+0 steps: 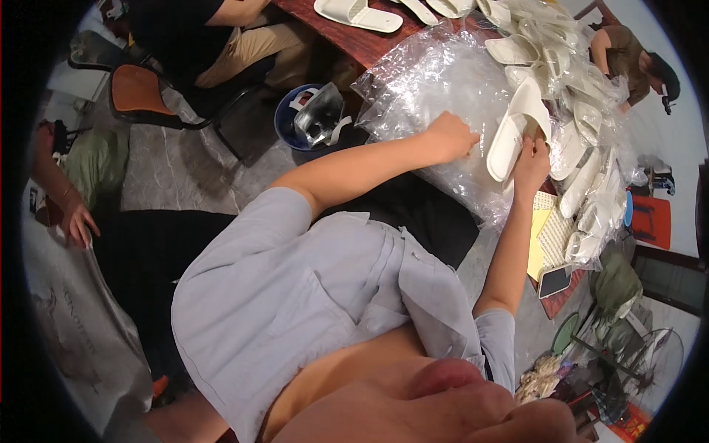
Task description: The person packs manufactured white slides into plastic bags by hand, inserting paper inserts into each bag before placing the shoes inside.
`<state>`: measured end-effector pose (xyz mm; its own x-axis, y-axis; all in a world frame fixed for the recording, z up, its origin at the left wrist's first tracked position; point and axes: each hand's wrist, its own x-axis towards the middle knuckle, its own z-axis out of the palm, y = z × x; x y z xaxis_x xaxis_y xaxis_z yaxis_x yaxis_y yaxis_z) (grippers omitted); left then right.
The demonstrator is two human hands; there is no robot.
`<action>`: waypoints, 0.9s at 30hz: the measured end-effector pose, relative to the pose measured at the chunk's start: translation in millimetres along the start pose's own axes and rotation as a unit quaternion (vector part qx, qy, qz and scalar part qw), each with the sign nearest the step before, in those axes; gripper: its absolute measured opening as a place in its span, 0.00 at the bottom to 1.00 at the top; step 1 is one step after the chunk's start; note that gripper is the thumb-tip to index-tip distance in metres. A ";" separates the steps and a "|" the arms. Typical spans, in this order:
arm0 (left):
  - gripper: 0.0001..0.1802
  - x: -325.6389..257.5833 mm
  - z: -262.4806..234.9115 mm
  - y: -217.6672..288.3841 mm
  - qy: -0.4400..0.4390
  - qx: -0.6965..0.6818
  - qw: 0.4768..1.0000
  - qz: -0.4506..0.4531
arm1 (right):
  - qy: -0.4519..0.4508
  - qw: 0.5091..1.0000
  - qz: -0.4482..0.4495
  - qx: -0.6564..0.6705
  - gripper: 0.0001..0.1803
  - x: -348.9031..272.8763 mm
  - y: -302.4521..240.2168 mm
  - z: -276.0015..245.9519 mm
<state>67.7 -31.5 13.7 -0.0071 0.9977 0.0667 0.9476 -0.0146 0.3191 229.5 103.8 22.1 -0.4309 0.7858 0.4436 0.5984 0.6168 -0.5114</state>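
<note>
My right hand point(533, 161) grips a cream-white slide slipper point(507, 151) by its strap side, with the sole tilted up above the table. To its left, my left hand point(449, 137) is closed, its fingertips pinched at the clear plastic bags point(421, 81) that lie in a loose, shiny pile under both hands. The exact edge of plastic between those fingers is hard to see. Right beside the held slipper lies a heap of more white slippers point(576, 159), several of them inside clear bags.
On the dark red table point(325, 22) lie a loose slipper point(360, 16), yellow sheets point(540, 229) and a phone point(555, 280). A blue bucket point(284, 122) holding scraps and an orange-backed chair point(140, 92) stand left. Other people sit or stand around; one hand point(77, 221) rests at a grey sack point(81, 317).
</note>
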 end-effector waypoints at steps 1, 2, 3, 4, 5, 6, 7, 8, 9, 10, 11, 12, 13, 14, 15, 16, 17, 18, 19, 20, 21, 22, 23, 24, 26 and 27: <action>0.12 8.0 -0.1 3.3 -0.047 0.032 0.998 0.002 | 0.008 0.999 0.016 0.028 0.15 2.3 1.3 -4.2; 0.13 14.4 -0.6 6.1 -0.092 0.064 0.994 0.004 | -0.035 0.997 0.055 0.036 0.14 5.6 3.6 -8.9; 0.13 19.0 0.5 9.5 -0.090 0.064 0.994 0.009 | -0.031 0.997 0.056 0.033 0.14 5.6 3.1 -10.0; 0.14 21.8 2.0 14.3 -0.072 0.065 0.995 0.009 | -0.030 0.993 0.067 0.096 0.13 4.2 1.4 -10.0; 0.15 26.0 3.3 16.1 -0.054 0.065 0.996 0.009 | -0.030 0.984 0.077 0.160 0.13 3.5 1.4 -10.5; 0.15 32.0 8.3 14.4 -0.050 0.065 0.996 0.015 | -0.066 0.981 0.116 0.139 0.14 5.2 7.7 -14.6; 0.18 36.4 18.4 7.8 -0.037 0.034 0.998 0.042 | -0.064 0.982 0.113 0.138 0.14 5.7 6.6 -14.6; 0.22 40.9 28.1 1.2 -0.023 0.002 0.997 0.068 | -0.059 0.976 0.120 0.172 0.14 6.2 5.2 -14.6; 0.22 46.6 41.9 -5.5 -0.018 0.002 0.998 0.066 | -0.056 0.969 0.126 0.206 0.14 6.7 1.3 -14.8; 0.29 51.4 51.2 -13.1 -0.039 -0.045 0.998 0.033 | -0.065 0.968 0.119 0.211 0.14 10.2 -7.0 -16.0; 0.37 56.7 59.2 -23.1 -0.059 -0.092 0.994 0.000 | -0.069 0.969 0.110 0.212 0.14 15.4 -16.6 -16.1; 0.37 59.7 42.5 -16.4 -0.059 -0.093 0.994 0.010 | -0.086 0.962 0.126 0.226 0.14 16.9 -16.2 -23.4; 0.43 54.6 7.7 -4.5 -0.134 -0.019 0.989 0.052 | -0.105 0.954 0.143 0.243 0.14 20.8 -15.7 -28.2; 0.49 47.6 -15.2 1.8 -0.202 0.057 0.974 0.085 | -0.130 0.953 0.138 0.238 0.14 29.1 -22.2 -31.8; 0.49 46.7 -9.4 -0.7 -0.194 0.058 0.976 0.074 | -0.136 0.953 0.127 0.240 0.14 41.8 -34.2 -29.8; 0.50 51.1 4.3 -4.4 -0.181 0.075 0.977 0.087 | -0.163 0.953 0.099 0.237 0.14 54.8 -46.9 -27.2; 0.50 55.5 11.2 -6.6 -0.169 0.093 0.976 0.103 | -0.187 0.952 0.073 0.233 0.14 67.7 -58.1 -25.3; 0.50 57.3 7.7 -5.9 -0.166 0.097 0.976 0.098 | -0.223 0.956 0.053 0.184 0.14 86.5 -67.8 -22.8; 0.50 57.7 1.8 -2.6 -0.194 0.079 0.973 0.093 | -0.222 0.956 0.046 0.186 0.14 106.2 -71.2 -11.8; 0.49 57.9 -2.4 1.9 -0.223 0.060 0.969 0.087 | -0.231 0.961 -0.007 0.153 0.15 129.9 -75.1 3.9; 0.49 60.4 14.6 3.0 -0.220 0.062 0.971 0.072 | -0.246 0.959 -0.067 0.123 0.15 155.8 -87.8 28.0; 0.46 64.0 48.3 1.2 -0.160 -0.020 0.987 -0.003 | -0.233 0.959 -0.122 0.105 0.16 181.4 -113.9 54.4; 0.44 66.3 66.9 -3.2 -0.099 -0.098 0.988 -0.069 | -0.213 0.959 -0.168 0.086 0.16 209.2 -141.2 76.3; 0.44 65.8 58.7 -3.2 -0.106 -0.094 0.987 -0.071 | -0.218 0.960 -0.158 0.073 0.18 242.1 -160.5 92.0; 0.37 58.3 22.4 6.3 -0.142 -0.077 0.985 0.060 | -0.149 0.937 -0.311 0.056 0.26 301.2 -197.4 121.0; 0.37 56.5 11.1 13.5 -0.154 -0.073 0.983 0.074 | -0.069 0.912 -0.400 0.057 0.28 334.7 -199.5 132.6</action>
<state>83.7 25.4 11.3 0.2448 0.9563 -0.1600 0.8750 -0.1468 0.4612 -123.7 249.8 175.0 -0.7849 0.0752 0.6150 -0.0155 0.9899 -0.1409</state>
